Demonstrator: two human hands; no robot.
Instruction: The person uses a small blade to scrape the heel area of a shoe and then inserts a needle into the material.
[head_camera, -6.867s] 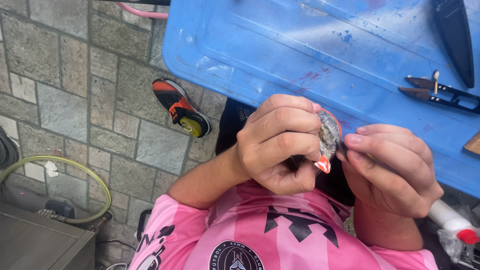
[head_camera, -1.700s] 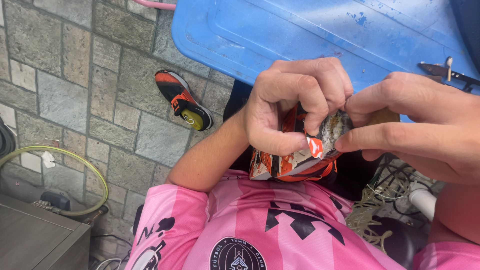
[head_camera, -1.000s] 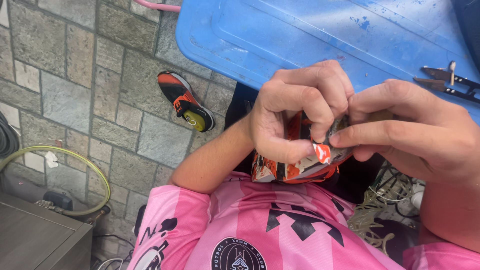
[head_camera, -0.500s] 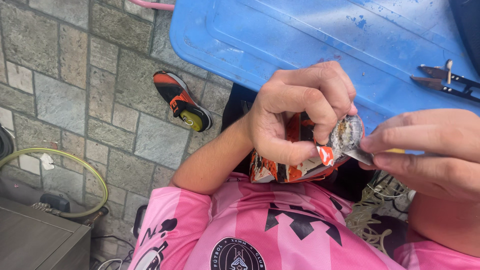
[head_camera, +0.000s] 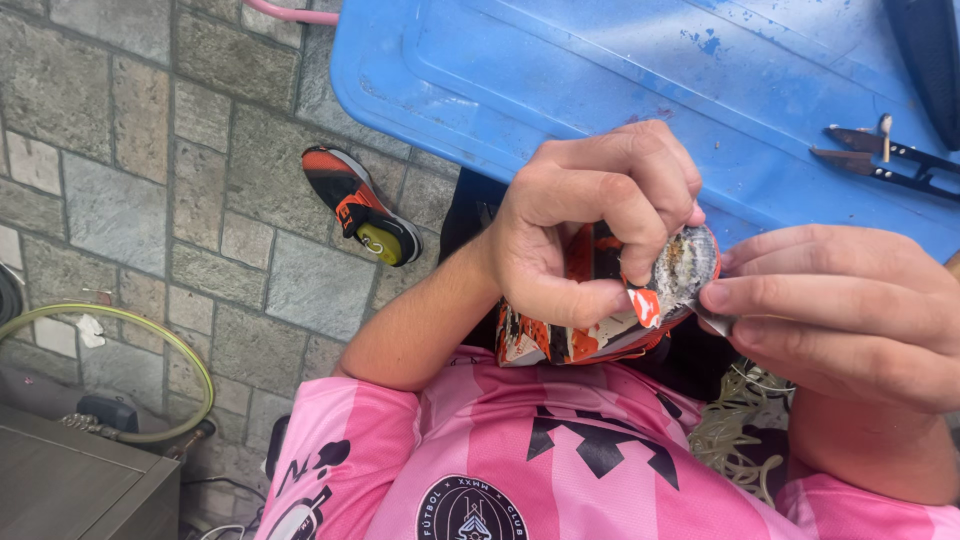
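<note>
My left hand (head_camera: 585, 225) grips an orange, black and white sports shoe (head_camera: 600, 325) by its toe end, sole edge turned up and showing a grey, rough strip (head_camera: 690, 262). My right hand (head_camera: 850, 315) pinches a small thin metal tool (head_camera: 715, 320) whose tip touches that rough edge. Both hands are held above my lap, over a pink striped shirt (head_camera: 560, 450).
A blue plastic lid (head_camera: 620, 70) lies just beyond the hands, with dark metal snips (head_camera: 880, 160) on its right side. Another orange and black shoe (head_camera: 360, 205) lies on the stone-tile floor at left. A yellow-green hose (head_camera: 150, 330) curves near a grey box (head_camera: 70, 480).
My right hand has shifted slightly outward to the right, baring more of the shoe's grey toe edge. The left hand keeps its grip and has hardly moved.
</note>
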